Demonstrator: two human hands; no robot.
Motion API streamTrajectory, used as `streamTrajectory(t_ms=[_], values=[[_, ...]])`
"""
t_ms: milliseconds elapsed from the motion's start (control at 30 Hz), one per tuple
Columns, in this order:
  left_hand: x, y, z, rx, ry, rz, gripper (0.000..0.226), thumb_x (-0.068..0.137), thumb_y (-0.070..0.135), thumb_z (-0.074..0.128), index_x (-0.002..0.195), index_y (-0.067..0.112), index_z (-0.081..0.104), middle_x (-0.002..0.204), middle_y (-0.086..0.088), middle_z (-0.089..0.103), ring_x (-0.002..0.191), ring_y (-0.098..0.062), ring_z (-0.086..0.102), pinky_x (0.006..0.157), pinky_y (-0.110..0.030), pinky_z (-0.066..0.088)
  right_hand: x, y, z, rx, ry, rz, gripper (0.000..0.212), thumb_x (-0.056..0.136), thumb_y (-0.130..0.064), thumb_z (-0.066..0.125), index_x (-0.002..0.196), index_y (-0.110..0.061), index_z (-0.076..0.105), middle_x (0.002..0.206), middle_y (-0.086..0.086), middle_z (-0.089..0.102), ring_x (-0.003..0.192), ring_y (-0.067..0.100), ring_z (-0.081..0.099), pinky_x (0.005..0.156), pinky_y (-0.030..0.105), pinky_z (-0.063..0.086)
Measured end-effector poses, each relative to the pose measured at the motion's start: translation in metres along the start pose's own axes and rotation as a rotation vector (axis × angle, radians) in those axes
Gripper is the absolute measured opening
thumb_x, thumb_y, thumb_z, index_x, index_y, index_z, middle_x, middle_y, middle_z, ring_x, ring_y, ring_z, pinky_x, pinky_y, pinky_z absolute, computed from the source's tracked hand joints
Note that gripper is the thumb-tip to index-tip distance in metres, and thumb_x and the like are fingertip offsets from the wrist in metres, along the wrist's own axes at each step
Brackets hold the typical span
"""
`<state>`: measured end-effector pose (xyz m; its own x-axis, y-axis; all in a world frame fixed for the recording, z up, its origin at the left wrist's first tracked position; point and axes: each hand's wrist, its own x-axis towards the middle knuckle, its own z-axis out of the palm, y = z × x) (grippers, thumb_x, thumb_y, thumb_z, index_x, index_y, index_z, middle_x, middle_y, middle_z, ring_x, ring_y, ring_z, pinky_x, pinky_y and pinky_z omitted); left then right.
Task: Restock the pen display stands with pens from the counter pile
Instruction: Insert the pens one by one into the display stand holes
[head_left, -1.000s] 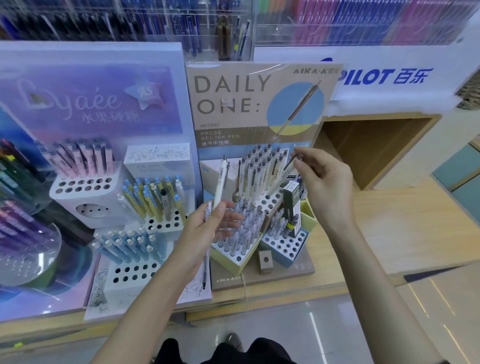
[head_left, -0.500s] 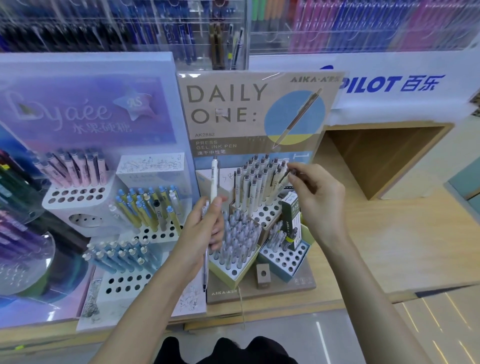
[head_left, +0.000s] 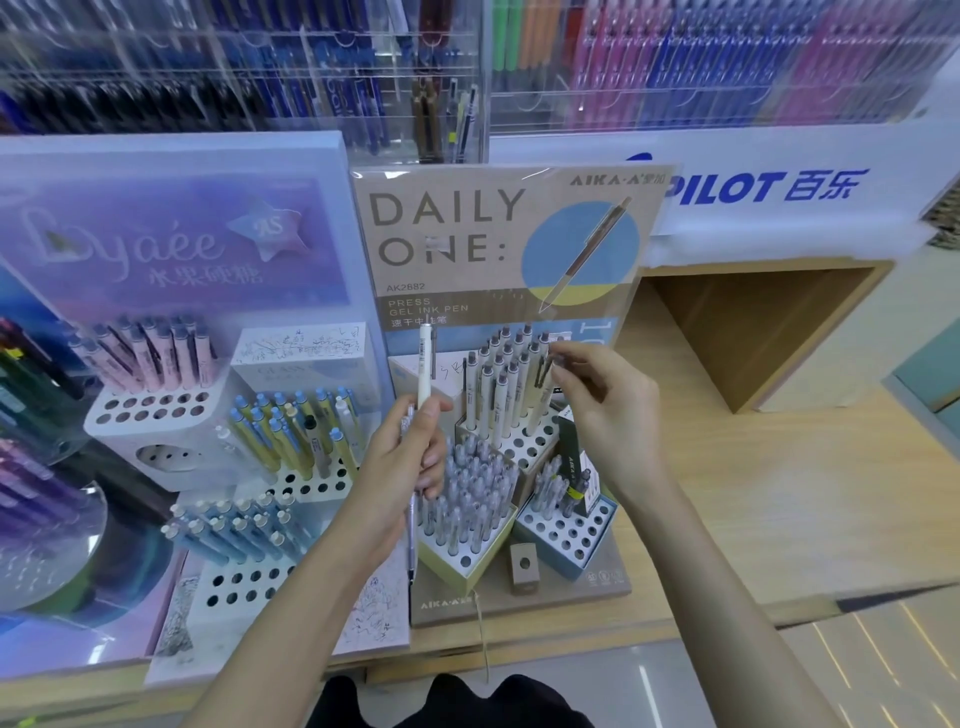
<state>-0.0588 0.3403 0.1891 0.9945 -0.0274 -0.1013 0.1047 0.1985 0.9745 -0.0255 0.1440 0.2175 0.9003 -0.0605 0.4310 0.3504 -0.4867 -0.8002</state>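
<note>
Cream-white pen (head_left: 424, 364) pokes straight up out of the left hand (head_left: 410, 467). The fingers are wrapped round its lower barrel with the thumb across the front. That same fist also holds a clear-ish pen (head_left: 412, 525), which hangs down below the palm.

The right hand (head_left: 608, 415) sits at about 2 o'clock from the left one. Its thumb and fingertips are pinched on the top of a dark-clipped pen (head_left: 544, 371) at the 3 o'clock edge of the cream pen cluster (head_left: 493, 384), on the back tier of the brown AIKA stand (head_left: 519, 592). Honestly can't tell if that pen's tip is seated in a hole.

At 6 o'clock from the cream cluster is the grey pen block (head_left: 467, 493), pretty packed. At 4 o'clock is the blue block (head_left: 566, 530), where most holes are showing. The DAILY ONE sign (head_left: 509, 244) stands behind at 12 o'clock.

Over at 9 o'clock is the lilac display (head_left: 171, 249), with pink, yellow and blue pens in white trays and lots of open holes. The wooden counter (head_left: 779, 493) runs off toward 3 o'clock.
</note>
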Motion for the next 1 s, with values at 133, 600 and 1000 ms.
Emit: streamTrajectory(t_ms=[133,600,1000], values=[[-0.002,0.002,-0.002,-0.009,0.013,0.005,0.021,0.084,0.046,0.053,0.09,0.027,0.061,0.052,0.01,0.033,0.041,-0.007,0.028,0.04,-0.019,0.031,-0.003,0.001,0.001,-0.025,0.023,-0.063,0.025,0.088,0.0,0.062,0.108,-0.012,0.069,0.09,-0.016,0.064,0.089,-0.001,0.062,0.081,0.013,0.049],[-0.007,0.001,-0.002,-0.011,0.041,-0.007,0.028,0.087,0.043,0.051,0.096,0.017,0.056,0.052,0.01,0.032,0.04,-0.006,0.028,0.039,-0.019,0.031,-0.015,0.001,-0.005,-0.041,0.028,-0.142,0.023,0.086,0.001,0.063,0.105,-0.011,0.07,0.094,-0.01,0.067,0.091,0.0,0.062,0.081,0.01,0.047],[-0.011,0.001,-0.007,-0.035,0.063,-0.006,0.03,0.085,0.043,0.052,0.098,0.016,0.056,0.052,0.009,0.031,0.041,-0.007,0.027,0.039,-0.02,0.031,-0.011,0.009,0.01,-0.136,-0.01,-0.095,0.023,0.088,0.0,0.062,0.109,-0.006,0.068,0.094,-0.005,0.066,0.087,-0.002,0.057,0.078,0.003,0.043]])
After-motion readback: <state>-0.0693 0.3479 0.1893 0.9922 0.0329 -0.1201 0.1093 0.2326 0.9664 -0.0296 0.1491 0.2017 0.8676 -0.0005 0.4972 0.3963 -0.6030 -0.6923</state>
